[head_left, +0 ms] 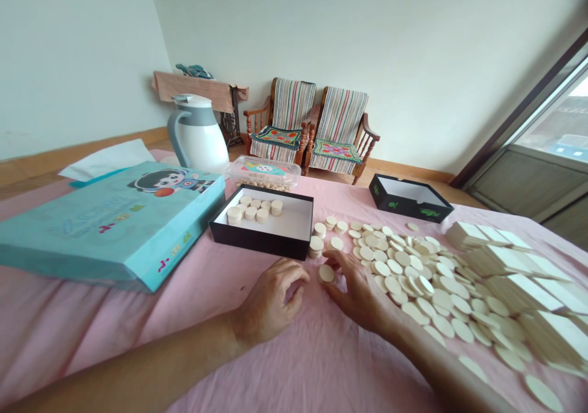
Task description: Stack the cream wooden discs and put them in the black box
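Observation:
My right hand [356, 287] grips a small stack of round wooden discs [326, 273] between thumb and fingers, low over the pink cloth. Just left of it, my left hand [271, 299] rests loosely curled, thumb apart from the fingers, with nothing visible in it. Short stacks of discs [316, 246] stand beyond the right hand. To its right spreads a heap of loose pale discs [404, 260]. Beyond my left hand sits a black box [257, 241] with a white inside, which has several disc stacks [261, 215] at its far left.
A turquoise box [101, 229] lies at left, with a white jug [202, 134] behind it. A clear plastic container [264, 173] holds small beads. Another black box [411, 198] stands at the back right. Stacked wooden pieces [519, 278] line the right side. Two chairs [337, 128] stand beyond.

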A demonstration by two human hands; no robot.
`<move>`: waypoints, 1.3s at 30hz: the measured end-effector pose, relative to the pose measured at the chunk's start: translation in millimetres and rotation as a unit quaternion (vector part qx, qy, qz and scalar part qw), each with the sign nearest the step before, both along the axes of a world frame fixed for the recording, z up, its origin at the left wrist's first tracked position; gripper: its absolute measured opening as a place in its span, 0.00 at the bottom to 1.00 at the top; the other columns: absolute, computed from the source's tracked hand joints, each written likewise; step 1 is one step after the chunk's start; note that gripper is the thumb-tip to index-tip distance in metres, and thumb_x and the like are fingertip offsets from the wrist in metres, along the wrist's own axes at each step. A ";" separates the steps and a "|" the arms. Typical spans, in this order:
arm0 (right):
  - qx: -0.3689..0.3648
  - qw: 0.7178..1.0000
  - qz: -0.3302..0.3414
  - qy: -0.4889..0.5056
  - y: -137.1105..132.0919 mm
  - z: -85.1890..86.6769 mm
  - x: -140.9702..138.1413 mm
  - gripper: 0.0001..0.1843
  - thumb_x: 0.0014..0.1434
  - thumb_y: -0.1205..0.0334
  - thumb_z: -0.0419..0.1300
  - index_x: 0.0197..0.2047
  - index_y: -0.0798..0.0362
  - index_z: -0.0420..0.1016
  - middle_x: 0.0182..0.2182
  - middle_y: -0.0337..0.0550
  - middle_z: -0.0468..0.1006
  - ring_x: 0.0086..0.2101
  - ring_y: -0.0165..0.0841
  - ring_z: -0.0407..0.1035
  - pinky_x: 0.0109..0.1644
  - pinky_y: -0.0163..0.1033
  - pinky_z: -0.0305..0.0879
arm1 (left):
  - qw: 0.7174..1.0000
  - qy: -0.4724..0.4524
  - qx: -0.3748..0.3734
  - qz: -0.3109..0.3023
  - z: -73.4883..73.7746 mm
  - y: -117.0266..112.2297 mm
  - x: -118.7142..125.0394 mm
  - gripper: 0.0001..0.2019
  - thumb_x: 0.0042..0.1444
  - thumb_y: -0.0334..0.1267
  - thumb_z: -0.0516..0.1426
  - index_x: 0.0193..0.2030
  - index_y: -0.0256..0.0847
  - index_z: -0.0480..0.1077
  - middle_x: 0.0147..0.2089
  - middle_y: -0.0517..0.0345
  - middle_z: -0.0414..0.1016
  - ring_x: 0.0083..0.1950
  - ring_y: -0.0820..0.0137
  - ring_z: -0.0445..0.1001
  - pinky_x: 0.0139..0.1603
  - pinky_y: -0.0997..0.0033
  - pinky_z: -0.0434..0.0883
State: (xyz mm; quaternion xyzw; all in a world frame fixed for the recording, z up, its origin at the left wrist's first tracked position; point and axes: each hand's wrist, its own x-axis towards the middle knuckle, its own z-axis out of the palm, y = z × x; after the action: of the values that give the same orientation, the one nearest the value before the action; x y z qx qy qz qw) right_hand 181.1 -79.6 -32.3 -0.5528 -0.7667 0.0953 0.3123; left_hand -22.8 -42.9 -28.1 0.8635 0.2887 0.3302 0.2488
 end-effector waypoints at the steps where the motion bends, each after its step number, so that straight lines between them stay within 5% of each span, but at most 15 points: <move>1: -0.003 1.000 -0.007 0.002 -0.8 2.3 2.1 0.16 0.55 0.65 0.56 0.48 0.52 0.64 0.40 0.46 0.74 0.39 0.36 0.69 0.43 0.41 0.64 | 1.000 -0.001 -0.001 -0.004 -1.1 0.0 0.3 0.15 0.49 0.21 0.50 0.40 0.40 0.69 0.41 0.54 0.74 0.46 0.66 0.71 0.48 0.65 0.69; 6: -0.057 0.993 -0.092 -0.047 -9.2 16.4 13.1 0.03 0.55 0.66 0.54 0.32 0.52 0.69 0.26 0.39 0.72 0.28 0.31 0.66 0.32 0.36 0.59 | 0.999 0.016 0.000 -0.032 -6.8 -1.4 2.0 0.28 0.45 0.18 0.51 0.53 0.43 0.67 0.51 0.57 0.73 0.54 0.68 0.68 0.57 0.64 0.66; 9: -0.077 0.989 -0.096 -0.083 -12.8 14.8 14.7 0.08 0.54 0.69 0.52 0.25 0.52 0.66 0.22 0.37 0.69 0.24 0.28 0.63 0.30 0.34 0.56 | 0.998 0.035 0.005 -0.042 -7.6 -1.7 3.1 0.28 0.46 0.18 0.51 0.54 0.43 0.68 0.52 0.58 0.73 0.55 0.69 0.67 0.59 0.64 0.65; 15: -0.070 0.994 -0.067 -0.049 -10.9 3.1 9.4 0.07 0.51 0.73 0.51 0.27 0.53 0.67 0.23 0.37 0.69 0.26 0.28 0.63 0.31 0.33 0.55 | 0.996 0.065 0.027 -0.058 -1.5 -2.2 7.5 0.24 0.51 0.20 0.52 0.53 0.44 0.69 0.52 0.58 0.74 0.55 0.67 0.67 0.59 0.62 0.65; 30: -0.050 0.995 -0.091 0.003 -5.8 10.0 21.2 0.09 0.54 0.71 0.51 0.29 0.54 0.72 0.24 0.39 0.72 0.26 0.29 0.65 0.30 0.33 0.56 | 0.999 0.029 0.024 -0.021 4.0 2.5 16.8 0.22 0.55 0.21 0.45 0.53 0.40 0.68 0.57 0.52 0.70 0.59 0.69 0.67 0.61 0.61 0.66; 39: -0.024 0.996 -0.084 -0.017 -6.3 8.4 21.2 0.09 0.54 0.72 0.51 0.29 0.54 0.71 0.24 0.39 0.71 0.26 0.28 0.63 0.30 0.33 0.54 | 1.000 0.007 -0.012 -0.009 -4.7 10.0 22.3 0.23 0.55 0.21 0.47 0.55 0.39 0.66 0.58 0.51 0.69 0.58 0.69 0.68 0.58 0.65 0.68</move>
State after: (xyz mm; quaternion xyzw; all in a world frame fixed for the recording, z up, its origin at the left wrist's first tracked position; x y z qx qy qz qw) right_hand 202.3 -85.9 -23.9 -0.6245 -0.7200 0.0780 0.2924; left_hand -0.5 -33.0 -32.8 0.8655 0.2865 0.3185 0.2597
